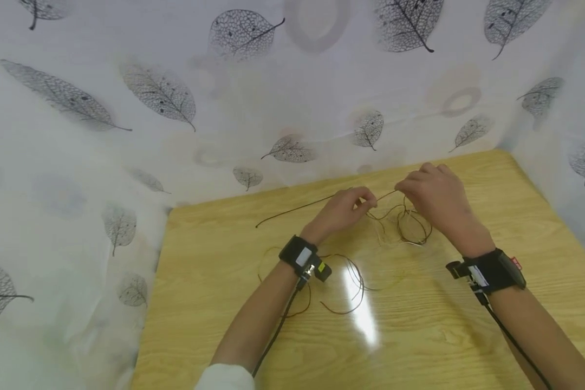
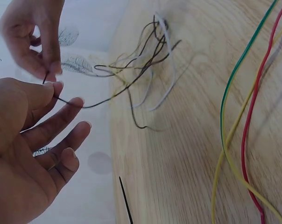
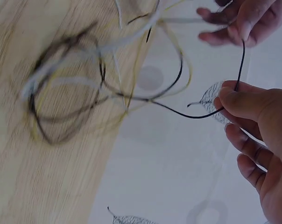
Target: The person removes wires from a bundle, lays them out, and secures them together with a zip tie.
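From the head: a pale wood-grain table (image 1: 214, 271), its surface glossy with a bright streak of light, meets a white cloth (image 1: 253, 81) printed with grey, lacy skeleton leaves. Over the far side of the table, the left hand (image 1: 343, 208) and the right hand (image 1: 436, 197) each pinch a thin dark wire (image 1: 387, 195), a short, straight span between them. Just near of the right hand is a loose tangle (image 1: 414, 238) of fine, curling strands. To the left, a long dark strand (image 1: 292, 208) lies nearly straight, one end hidden behind the left hand. Nearer, thin loops (image 1: 363, 287) curve on either side of the left forearm. Each wrist wears a black strap with a cable.

From the left wrist: thumb and forefinger pinch the smooth wire; the other fingers are spread and gently bent. The wire sags toward the tangle of black, white and yellow strands. On the nearer wood, smooth green (image 2: 241, 60), red (image 2: 253, 107) and yellow wires bend in long curves.

From the right wrist: thumb and forefinger grip the black wire, the remaining fingers loosely curled. The tangle is blurred, its rounded coils overlapping the wood; whether it rests or hangs, I cannot tell.
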The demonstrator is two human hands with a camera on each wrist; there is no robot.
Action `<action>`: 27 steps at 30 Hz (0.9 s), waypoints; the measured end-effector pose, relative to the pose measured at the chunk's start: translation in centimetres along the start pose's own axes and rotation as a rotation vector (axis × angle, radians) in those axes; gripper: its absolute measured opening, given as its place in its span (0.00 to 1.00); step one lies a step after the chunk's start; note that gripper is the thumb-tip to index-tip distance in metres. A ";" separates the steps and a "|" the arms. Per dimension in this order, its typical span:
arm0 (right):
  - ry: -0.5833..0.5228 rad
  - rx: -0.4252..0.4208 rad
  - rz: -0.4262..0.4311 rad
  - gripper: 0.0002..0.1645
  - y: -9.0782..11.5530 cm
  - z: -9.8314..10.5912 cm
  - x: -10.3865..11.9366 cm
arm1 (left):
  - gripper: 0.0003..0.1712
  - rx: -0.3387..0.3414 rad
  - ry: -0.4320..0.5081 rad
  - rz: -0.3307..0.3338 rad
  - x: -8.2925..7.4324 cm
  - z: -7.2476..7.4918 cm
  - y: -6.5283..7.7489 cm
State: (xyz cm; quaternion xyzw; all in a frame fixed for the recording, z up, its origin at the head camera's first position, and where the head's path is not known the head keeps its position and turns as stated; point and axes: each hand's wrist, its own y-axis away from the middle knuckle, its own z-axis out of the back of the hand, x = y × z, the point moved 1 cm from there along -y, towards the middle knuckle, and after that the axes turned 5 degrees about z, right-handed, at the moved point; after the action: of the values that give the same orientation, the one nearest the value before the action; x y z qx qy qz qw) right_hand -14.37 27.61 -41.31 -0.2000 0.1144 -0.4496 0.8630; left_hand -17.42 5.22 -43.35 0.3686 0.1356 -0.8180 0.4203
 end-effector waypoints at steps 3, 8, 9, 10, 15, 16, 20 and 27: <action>0.021 -0.045 -0.026 0.12 0.7 0.5 -0.9 | 0.12 -0.007 0.010 -0.004 0.7 0.2 0.0; 0.035 -0.119 -0.041 0.12 1.4 0.9 -2.0 | 0.13 -0.034 0.052 -0.015 1.2 0.6 -0.1; 0.039 -0.126 -0.044 0.12 1.5 1.0 -2.2 | 0.13 -0.042 0.055 -0.019 1.1 0.7 0.0; 0.046 -0.131 -0.046 0.12 1.6 1.1 -2.3 | 0.13 -0.050 0.059 -0.023 1.1 0.8 0.0; 0.090 -0.171 -0.066 0.09 2.0 1.5 -2.9 | 0.11 -0.096 0.018 -0.050 1.1 1.4 0.6; 0.096 -0.178 -0.070 0.09 2.0 1.6 -3.0 | 0.11 -0.109 0.005 -0.057 1.1 1.6 0.9; 0.120 -0.195 -0.082 0.08 2.5 2.0 -3.6 | 0.10 -0.162 -0.025 -0.073 1.6 2.6 2.2; 0.174 -0.220 -0.123 0.08 4.3 2.3 -5.2 | 0.12 -0.176 -0.016 -0.034 3.3 4.3 5.2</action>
State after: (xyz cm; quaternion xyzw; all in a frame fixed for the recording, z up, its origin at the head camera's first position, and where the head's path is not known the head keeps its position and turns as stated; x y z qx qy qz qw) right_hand -13.31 34.63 -41.03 -0.2605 0.2248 -0.5019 0.7935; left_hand -16.64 -2.23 -42.31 0.3213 0.2098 -0.8130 0.4380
